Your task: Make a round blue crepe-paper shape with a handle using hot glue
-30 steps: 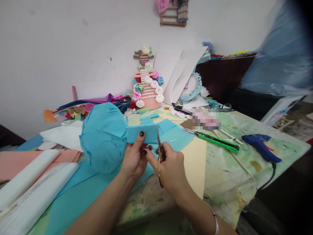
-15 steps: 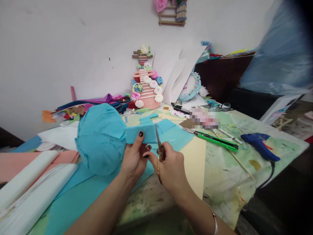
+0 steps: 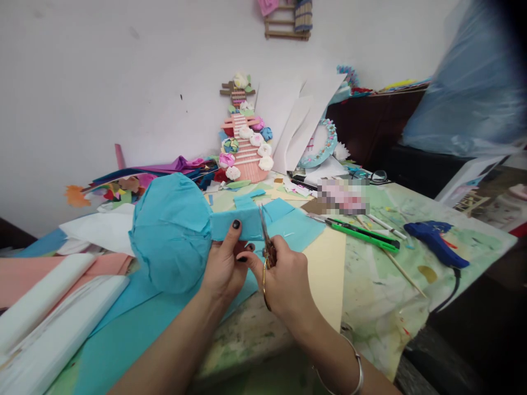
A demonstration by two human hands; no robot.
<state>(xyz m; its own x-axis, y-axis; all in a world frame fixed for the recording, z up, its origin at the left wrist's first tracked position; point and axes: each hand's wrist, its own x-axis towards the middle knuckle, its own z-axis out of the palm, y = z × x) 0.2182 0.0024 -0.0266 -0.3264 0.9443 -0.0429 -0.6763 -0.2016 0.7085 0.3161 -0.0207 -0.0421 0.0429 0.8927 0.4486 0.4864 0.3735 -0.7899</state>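
Observation:
My left hand [image 3: 226, 262] pinches the blue paper-covered handle [image 3: 230, 224] of a round, paddle-like piece, thumb on top. Its disc, wrapped in creased blue paper [image 3: 171, 233], extends to the left. My right hand [image 3: 284, 274] is closed around a pair of scissors [image 3: 268, 249] with gold-coloured handles. The scissor blades point away from me and lie along the right end of the handle; whether they are fully closed I cannot make out. Cut pieces of blue paper [image 3: 284, 219] lie on the table behind both hands.
To the right are a green utility knife [image 3: 364, 235], a thin wooden stick [image 3: 405, 272] and a blue glue gun [image 3: 436, 241]. Rolled white paper [image 3: 61, 334] lies at left. A pink guitar shape with paper flowers [image 3: 247, 153] leans on the wall.
The whole view has shifted slightly. Both hands keep the same grips, and the scissors stay at the handle's right end.

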